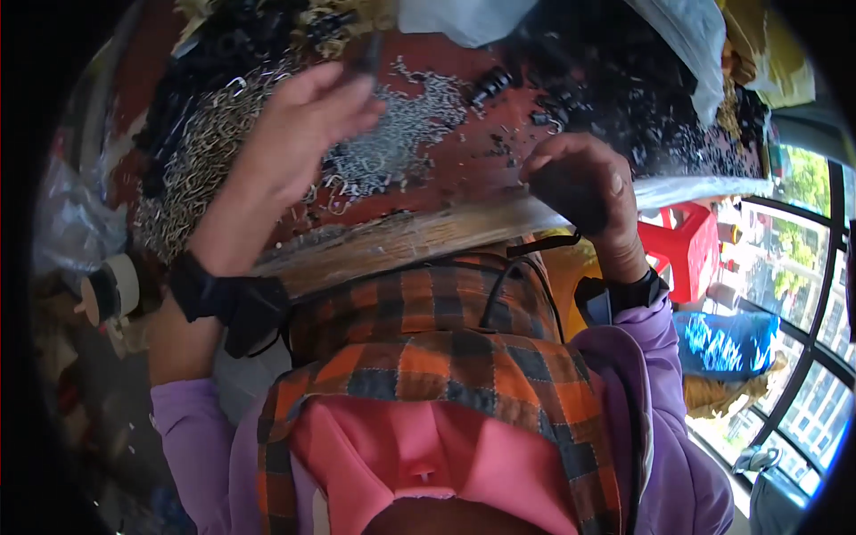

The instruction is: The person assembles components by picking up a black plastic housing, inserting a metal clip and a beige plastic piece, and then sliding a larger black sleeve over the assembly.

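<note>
My left hand, smeared a little by motion, is over the back left of the red-brown tabletop. Its thumb and fingers pinch a blurred dark piece. Beneath and left of it lies a heap of bent metal hooks. A pile of small silvery metal parts spreads out beside its fingers. Above the table's front edge, my right hand is curled with a darkened palm; what its fingers hold, if anything, is hidden. Small black parts are heaped beyond it.
The table's worn wooden front edge runs before my checked apron. Pale plastic bags lie at the back. A red plastic stool stands at the right, near the window. A white spool-like object is at the left.
</note>
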The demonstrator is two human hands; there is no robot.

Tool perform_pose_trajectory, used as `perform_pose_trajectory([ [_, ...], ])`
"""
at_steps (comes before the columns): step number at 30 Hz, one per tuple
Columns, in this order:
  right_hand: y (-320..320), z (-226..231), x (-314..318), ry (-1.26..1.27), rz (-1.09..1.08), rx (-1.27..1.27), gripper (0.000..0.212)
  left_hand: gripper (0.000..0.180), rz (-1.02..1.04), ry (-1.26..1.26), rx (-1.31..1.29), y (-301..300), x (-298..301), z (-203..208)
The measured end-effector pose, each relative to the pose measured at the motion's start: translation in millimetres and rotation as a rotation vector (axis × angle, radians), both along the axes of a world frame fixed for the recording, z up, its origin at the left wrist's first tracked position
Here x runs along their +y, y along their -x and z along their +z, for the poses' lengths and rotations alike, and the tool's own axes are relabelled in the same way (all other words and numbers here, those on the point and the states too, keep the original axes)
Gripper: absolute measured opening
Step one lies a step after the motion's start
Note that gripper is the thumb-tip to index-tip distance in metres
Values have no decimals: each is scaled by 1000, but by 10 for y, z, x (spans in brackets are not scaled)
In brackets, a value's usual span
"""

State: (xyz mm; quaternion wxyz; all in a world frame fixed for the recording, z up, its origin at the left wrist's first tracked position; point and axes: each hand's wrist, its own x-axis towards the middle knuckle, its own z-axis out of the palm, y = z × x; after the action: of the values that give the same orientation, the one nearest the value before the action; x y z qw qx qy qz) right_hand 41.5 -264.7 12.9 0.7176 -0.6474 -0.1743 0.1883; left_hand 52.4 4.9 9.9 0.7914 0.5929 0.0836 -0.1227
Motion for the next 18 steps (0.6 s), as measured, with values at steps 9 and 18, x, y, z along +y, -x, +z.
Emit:
perform_pose_trajectory([
  [9, -103, 97, 878, 92, 365, -327, 46, 6, 156, 575, 328, 102, -524, -59],
  [18, -14, 271, 28, 411, 224, -191, 54, 11, 150, 448, 173, 89, -408, 54],
])
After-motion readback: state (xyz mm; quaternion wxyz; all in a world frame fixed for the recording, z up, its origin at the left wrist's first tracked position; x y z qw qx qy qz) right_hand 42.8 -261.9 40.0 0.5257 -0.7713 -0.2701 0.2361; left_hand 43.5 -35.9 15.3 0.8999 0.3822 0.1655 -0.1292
